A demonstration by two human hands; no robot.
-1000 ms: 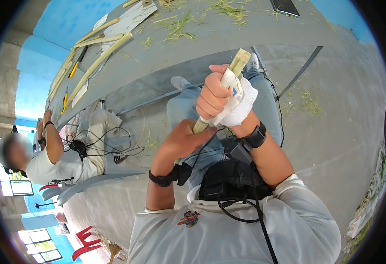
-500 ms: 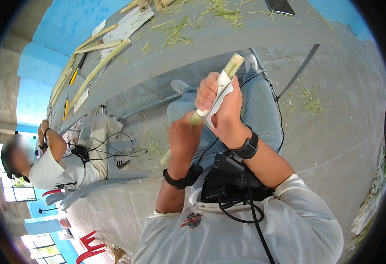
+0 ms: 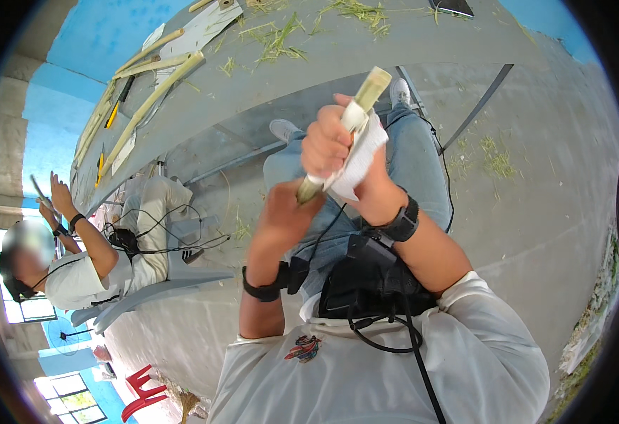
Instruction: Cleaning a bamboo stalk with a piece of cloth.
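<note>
A pale green bamboo stick (image 3: 373,88) slants up and to the right in front of my knees. My right hand (image 3: 325,141) is closed around its middle, with a white piece of cloth or paper (image 3: 364,159) wrapped between palm and stick. One corner of the white piece hangs loose below the fingers. Lower down, my left hand (image 3: 284,212) is closed on the stick's near end; it is slightly blurred, and its fingers are partly hidden. The stick's far end sticks out bare above my right hand.
Ahead stands a grey table (image 3: 253,92) with green shavings (image 3: 277,46), bamboo sticks (image 3: 154,106), yellow-and-black cutters (image 3: 115,113) and a dark phone (image 3: 453,7). A seated person (image 3: 83,265) is at the left. A black cable (image 3: 450,205) runs by my right leg.
My right hand and the white piece have shifted slightly along the stick, and more of the white piece shows. My left hand has moved a little left. The other person's hands have risen.
</note>
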